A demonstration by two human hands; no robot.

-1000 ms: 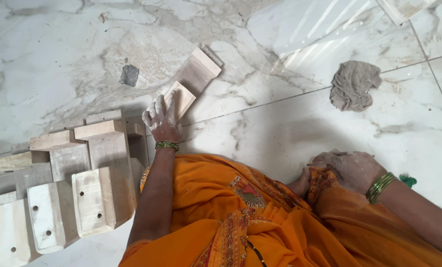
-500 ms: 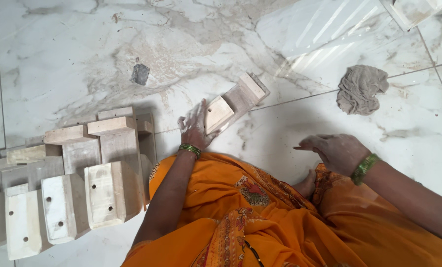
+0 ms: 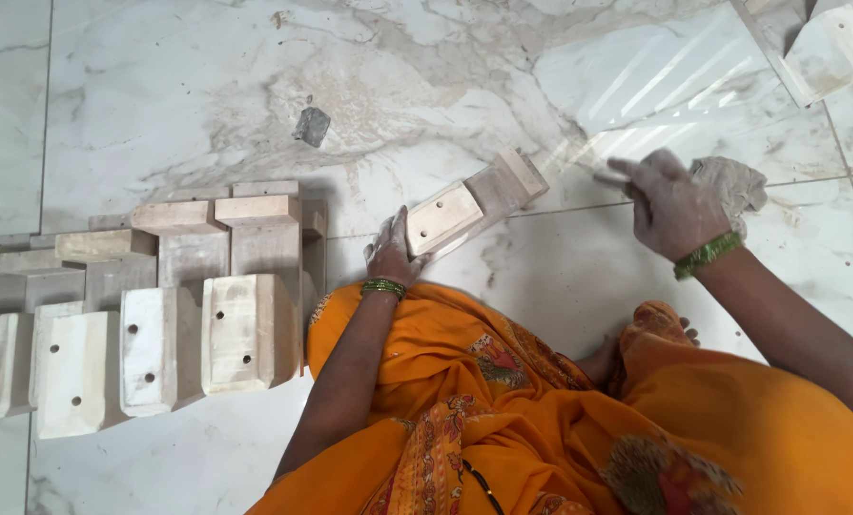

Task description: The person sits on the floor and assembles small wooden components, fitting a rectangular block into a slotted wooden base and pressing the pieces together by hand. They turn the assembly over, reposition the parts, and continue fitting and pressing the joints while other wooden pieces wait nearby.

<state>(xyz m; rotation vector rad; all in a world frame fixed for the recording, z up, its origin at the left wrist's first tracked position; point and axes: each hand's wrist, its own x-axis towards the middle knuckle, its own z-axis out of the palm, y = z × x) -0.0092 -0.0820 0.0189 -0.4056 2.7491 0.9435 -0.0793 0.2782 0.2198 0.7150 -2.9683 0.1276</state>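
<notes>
My left hand (image 3: 393,253) grips the near end of a pale wooden block (image 3: 474,202) that lies slanted on the white marble floor (image 3: 159,86), just ahead of my orange-draped knees. The block's flat end face shows small holes. My right hand (image 3: 669,202), dusted with grey paste, hovers to the right of the block and pinches a thin stick-like tool pointing left. Under that hand lies a lump of grey putty (image 3: 736,181) on the floor.
Rows of similar drilled wooden blocks (image 3: 150,305) are stacked on the left. A small dark grey scrap (image 3: 313,126) lies on the floor farther out. Another pale block (image 3: 841,43) sits at the top right corner.
My left hand has pulled the wooden block nearer and to the right. My right hand has lifted from my lap and moved up over the putty lump with the thin tool.
</notes>
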